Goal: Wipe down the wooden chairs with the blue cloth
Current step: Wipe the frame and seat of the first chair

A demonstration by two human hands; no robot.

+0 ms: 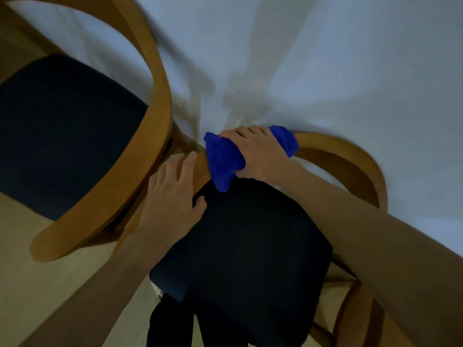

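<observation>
- Two wooden chairs (160, 101) with dark seats (240, 241) stand by a white wall (325, 58).
- Right hand (258, 151) grips the blue cloth (223, 159) around the chair rail.
- Left hand (170, 194) rests flat, fingers relaxed, on the rail.

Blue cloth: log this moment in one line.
right hand grips blue cloth on chair rail | left hand rests open on rail

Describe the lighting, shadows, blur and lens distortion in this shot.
Head view: dim, bluish light; the wide lens bows the chair rail and the second chair into arcs. Soft streaky shadows fan over the white wall. Edges are soft; the blue cloth under the right hand looks oversaturated. Dark seat detail is lost.
</observation>
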